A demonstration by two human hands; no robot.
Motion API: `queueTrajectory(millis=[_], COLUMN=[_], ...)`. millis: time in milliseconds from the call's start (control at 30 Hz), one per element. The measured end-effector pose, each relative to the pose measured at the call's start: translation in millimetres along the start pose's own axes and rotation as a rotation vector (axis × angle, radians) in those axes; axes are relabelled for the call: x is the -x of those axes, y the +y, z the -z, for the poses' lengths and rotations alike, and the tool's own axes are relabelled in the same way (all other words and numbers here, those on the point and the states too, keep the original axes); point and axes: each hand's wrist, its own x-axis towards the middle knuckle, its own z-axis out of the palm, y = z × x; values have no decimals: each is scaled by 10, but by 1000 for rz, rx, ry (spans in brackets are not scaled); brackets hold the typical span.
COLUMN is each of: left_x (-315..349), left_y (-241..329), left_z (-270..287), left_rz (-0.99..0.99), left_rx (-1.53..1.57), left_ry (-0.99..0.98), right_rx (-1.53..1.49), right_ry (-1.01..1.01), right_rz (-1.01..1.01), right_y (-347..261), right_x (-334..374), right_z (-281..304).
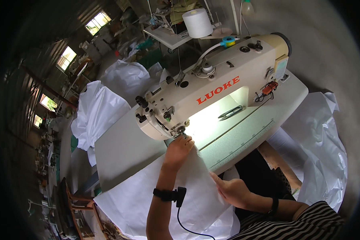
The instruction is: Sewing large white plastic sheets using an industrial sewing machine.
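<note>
A sheet of white, slightly glossy material (pixel 148 204) runs from the sewing machine's needle area down over the table's near edge toward my lap. My left hand (pixel 178 151) is closed at the far end of the sheet, right beside the presser foot (pixel 181 131), its fingers bent and held together. Lower and to the right, my right hand (pixel 233 191) pinches the sheet's right edge, with the index finger lying along it. The cream sewing machine (pixel 224 74) stands over the far side of the table. Its needle tip is hidden behind my left fingers.
A pair of small thread snips (pixel 231 113) lies on the lit sewing table (pixel 120 156) under the machine's arm. A white thread cone (pixel 197 23) stands behind. Bundles of white sheeting (pixel 102 116) lie at the far left, and more sheeting (pixel 324 148) hangs at the right.
</note>
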Motion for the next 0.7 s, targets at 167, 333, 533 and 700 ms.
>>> queueTrajectory(millis=[167, 333, 533, 700], left_x=[130, 113, 98, 94], left_y=[36, 106, 56, 74], left_z=[-23, 60, 1, 40], left_rz=[8, 0, 48, 74], left_rx=[7, -73, 31, 13], left_ry=[102, 81, 41, -13], right_rx=[328, 70, -215, -333], right_ry=[-78, 21, 136, 52], right_rz=[48, -27, -82, -244], right_y=[-1, -26, 88, 3], right_x=[-10, -73, -209, -262], right_z=[-74, 15, 5, 42])
